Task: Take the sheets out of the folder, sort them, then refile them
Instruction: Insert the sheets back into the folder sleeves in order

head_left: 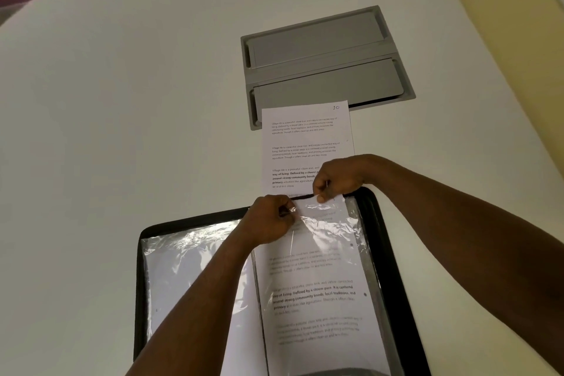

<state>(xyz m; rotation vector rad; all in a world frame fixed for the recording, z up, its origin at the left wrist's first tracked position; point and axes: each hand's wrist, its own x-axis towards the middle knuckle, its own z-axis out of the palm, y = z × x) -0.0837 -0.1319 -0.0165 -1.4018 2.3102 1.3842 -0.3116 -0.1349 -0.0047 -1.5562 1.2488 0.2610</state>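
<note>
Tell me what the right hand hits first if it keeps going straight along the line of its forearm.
Probably the left hand. The right hand points left across the sleeve's top edge, and the left hand pinches that same edge just beside it. Depth is unclear, so it might pass slightly above.

Two bare forearms in view, entering from bottom edge and right edge of frame. No sleeves visible on either forearm up to frame edges; sleeves, if worn, lie out of view. Left hand point(268, 220) bare: no ring, watch, glove seen. Right hand point(338, 178) likewise bare at wrist; fingers too small and blurred to rule out thin ring. Nails short, apparently unpainted.
</note>
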